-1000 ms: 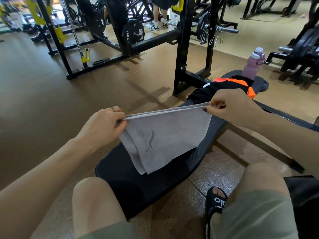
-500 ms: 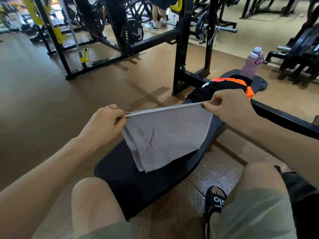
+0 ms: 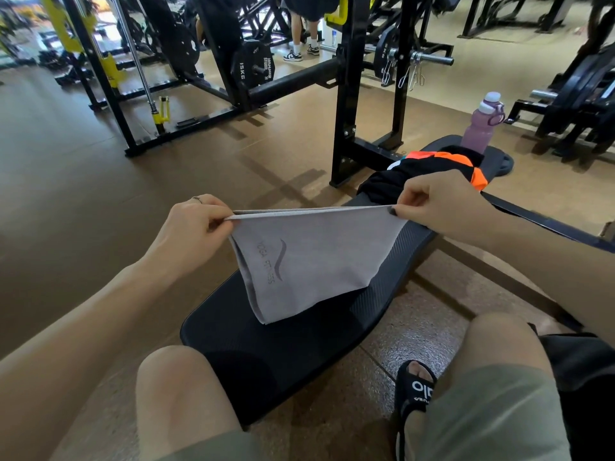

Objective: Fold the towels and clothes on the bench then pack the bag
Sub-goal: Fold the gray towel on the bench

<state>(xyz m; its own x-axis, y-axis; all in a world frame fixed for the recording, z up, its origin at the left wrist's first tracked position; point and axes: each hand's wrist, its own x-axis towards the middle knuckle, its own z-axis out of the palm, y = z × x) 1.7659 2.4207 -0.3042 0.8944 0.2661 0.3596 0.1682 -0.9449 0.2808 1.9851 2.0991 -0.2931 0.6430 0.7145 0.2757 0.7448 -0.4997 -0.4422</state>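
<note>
While brown floor [image 3: 83, 201] with a dull, faintly speckled finish fills most of the view, a long black padded table [image 3: 299, 344] with a fine ribbed surface and rounded ends runs away from the person's knees. Behind it stands a black steel rack [image 3: 347, 94] of square tubing, carrying round plates on a bar. Over the near half of the table hangs a thin grey towel [image 3: 309, 257], smooth and matte, doubled over so its top edge is a taut straight line of stacked layers; its lower corner drops to a point just above the padding, and faint printed lettering with a curved mark shows on its face. Farther along the table lies a crumpled heap of black clothes [image 3: 429, 171] with bright orange panels. At the far end stands a soft mauve bottle [image 3: 481, 128] with a pale cap and loop. The left hand [image 3: 189, 227] pinches the towel's left top corner between thumb and curled fingers. The right hand [image 3: 436, 197] pinches the right top corner the same way, knuckles up.
</note>
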